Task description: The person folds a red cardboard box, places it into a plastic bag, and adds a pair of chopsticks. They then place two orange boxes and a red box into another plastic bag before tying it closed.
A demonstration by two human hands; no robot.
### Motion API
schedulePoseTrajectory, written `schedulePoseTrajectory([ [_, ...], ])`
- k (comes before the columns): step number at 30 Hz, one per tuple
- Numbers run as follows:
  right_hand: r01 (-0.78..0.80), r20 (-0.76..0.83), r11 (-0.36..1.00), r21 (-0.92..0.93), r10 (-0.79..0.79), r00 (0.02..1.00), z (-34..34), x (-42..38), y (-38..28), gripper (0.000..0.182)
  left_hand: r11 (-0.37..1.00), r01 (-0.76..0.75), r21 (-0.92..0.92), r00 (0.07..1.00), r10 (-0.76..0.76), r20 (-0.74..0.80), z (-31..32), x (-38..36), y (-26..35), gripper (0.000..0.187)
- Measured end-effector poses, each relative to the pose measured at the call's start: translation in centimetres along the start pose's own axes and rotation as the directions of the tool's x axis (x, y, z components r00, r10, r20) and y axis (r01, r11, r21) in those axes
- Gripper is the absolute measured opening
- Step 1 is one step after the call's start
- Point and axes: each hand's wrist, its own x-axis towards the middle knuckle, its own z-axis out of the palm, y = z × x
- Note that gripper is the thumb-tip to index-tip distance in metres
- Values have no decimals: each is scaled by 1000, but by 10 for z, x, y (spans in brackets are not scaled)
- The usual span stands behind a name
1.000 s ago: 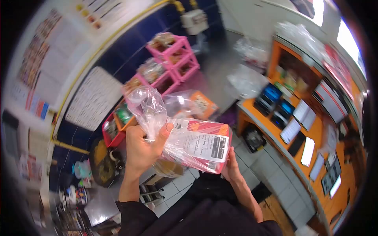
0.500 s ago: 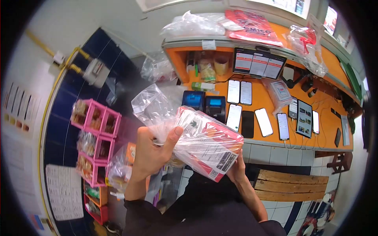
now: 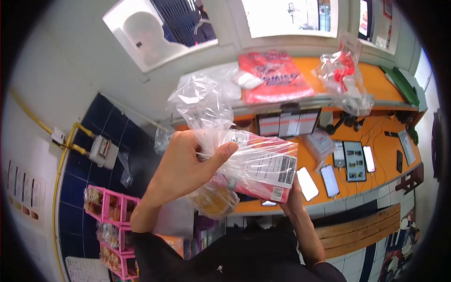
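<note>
My left hand [image 3: 181,164] is closed around the gathered neck of a clear plastic bag [image 3: 201,98], whose loose top puffs up above the fist. Inside the bag is a red box [image 3: 270,141] with a white printed label [image 3: 256,170] and a QR code on it. A round clear tub [image 3: 213,203] of something yellowish hangs below my left hand, seemingly in the same bag. My right hand [image 3: 294,199] holds the box's right end from below and behind; most of its fingers are hidden.
An orange counter [image 3: 376,136] carries several phones [image 3: 330,181], a tablet [image 3: 354,160] and a screen [image 3: 287,123]. On the shelf above lie a red printed bag [image 3: 275,77] and clear plastic bags. Pink baskets [image 3: 110,207] stand at left, a wooden bench [image 3: 361,228] at lower right.
The bagged box has been raised and now hides the printers and some phones. My view has tilted up, showing more windows. The yellowish tub has come into clearer view.
</note>
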Motion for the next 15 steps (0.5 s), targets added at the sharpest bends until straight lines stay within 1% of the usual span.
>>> schedulePoseTrajectory([
  [1,11,11,999,30,-11,1000,4,9,-14,68,989,36,144,999,-41,31,-5,14,13,34],
  [2,10,59,998,63,-13,998,9,14,-33,68,956,71,285,995,-89,49,-8,28,25,30],
  [3,3,109,996,92,-14,994,12,21,-53,68,956,55,289,997,-65,28,-8,44,37,30],
  [4,38,139,998,59,-46,989,12,30,-72,69,955,62,289,998,-64,-2,-8,62,49,32],
  [5,56,131,998,41,-61,990,16,35,-95,70,955,70,287,997,-64,-30,-7,82,62,35],
  [6,74,153,997,34,-79,985,14,44,-115,70,932,11,361,999,5,-42,-8,105,67,43],
  [7,95,175,995,34,-100,979,12,54,-136,70,929,-3,370,998,26,-57,-9,127,76,43],
  [9,144,260,989,26,-146,955,8,69,-180,68,883,-147,446,988,155,21,-10,172,96,49],
  [10,174,271,984,30,-175,947,6,77,-198,67,874,-164,457,985,174,21,-8,191,109,49],
  [12,214,282,976,31,-214,935,-5,100,-231,66,845,-307,438,946,321,46,-1,229,130,54],
  [13,249,338,967,62,-255,906,-17,119,-240,69,815,-354,459,926,374,50,-2,260,122,54],
  [14,278,390,956,93,-292,873,-26,131,-252,73,802,-356,480,925,375,59,2,284,123,53],
  [15,304,379,950,74,-309,872,-24,132,-267,74,788,-357,501,924,376,67,7,300,130,53],
])
